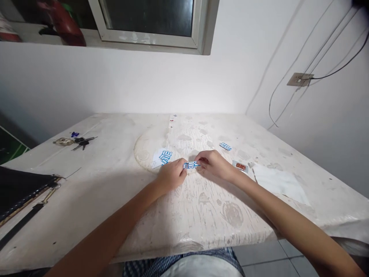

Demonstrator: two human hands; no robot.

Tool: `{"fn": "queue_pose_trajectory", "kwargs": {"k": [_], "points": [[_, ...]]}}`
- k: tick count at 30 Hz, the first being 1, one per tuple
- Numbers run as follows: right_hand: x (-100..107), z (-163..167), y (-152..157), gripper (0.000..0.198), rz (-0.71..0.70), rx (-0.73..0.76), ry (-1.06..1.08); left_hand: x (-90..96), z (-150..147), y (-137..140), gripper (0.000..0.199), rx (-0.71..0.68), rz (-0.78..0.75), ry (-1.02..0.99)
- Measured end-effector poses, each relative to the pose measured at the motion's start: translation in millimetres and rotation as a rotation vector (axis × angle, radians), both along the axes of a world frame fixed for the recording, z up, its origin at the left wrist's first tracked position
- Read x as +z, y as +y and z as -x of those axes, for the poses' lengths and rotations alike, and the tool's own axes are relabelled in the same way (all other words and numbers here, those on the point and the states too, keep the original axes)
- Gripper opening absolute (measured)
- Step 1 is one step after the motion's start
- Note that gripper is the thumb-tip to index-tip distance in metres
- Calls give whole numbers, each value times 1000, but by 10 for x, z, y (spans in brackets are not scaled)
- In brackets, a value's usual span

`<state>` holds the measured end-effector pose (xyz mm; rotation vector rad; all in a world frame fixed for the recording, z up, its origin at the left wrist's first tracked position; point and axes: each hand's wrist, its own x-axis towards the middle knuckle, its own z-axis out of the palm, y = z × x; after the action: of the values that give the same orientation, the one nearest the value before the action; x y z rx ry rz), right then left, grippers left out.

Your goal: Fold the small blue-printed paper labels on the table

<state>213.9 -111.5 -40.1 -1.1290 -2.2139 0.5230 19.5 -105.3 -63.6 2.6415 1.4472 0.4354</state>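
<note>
Between my two hands is a small flat white piece with blue, letter-like outlines [190, 165], perhaps a sticker or paper cutout. My left hand [172, 175] is closed, gripping its left end with thumb and fingers. At its right end, my right hand [211, 163] pinches the edge with curled fingers. Just behind my left hand lies a white sheet with blue lettering [163, 157], partly covered by that hand. A similar blue-and-white piece [225, 146] rests on the table beyond my right hand.
Right of my right forearm are a small packet with reddish-brown contents [240, 166] and a white paper [279, 184]. Keys [83, 142] and a black bag [25, 192] lie at the left of the worn white tabletop [115, 181]. A wall with a window [150, 36] stands behind.
</note>
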Motion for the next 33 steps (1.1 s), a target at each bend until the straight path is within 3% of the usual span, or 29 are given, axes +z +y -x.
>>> {"fn": "queue_pose_trajectory", "kwargs": {"k": [8, 12, 15, 20, 33], "points": [[-118, 127, -13, 8, 149, -178, 123, 20, -18, -38, 16, -53, -58, 41], [-203, 125, 25, 7, 100, -204, 147, -25, -20, -7, 23, -59, -83, 71], [-221, 112, 47, 28, 105, -178, 162, -39, -19, 5, 23, -51, -95, 93], [-214, 134, 35, 20, 216, -78, 145, -50, -20, -1, 23, -58, -102, 67], [-227, 151, 28, 19, 196, -77, 152, -56, -35, -2, 23, -29, -100, -7]]}}
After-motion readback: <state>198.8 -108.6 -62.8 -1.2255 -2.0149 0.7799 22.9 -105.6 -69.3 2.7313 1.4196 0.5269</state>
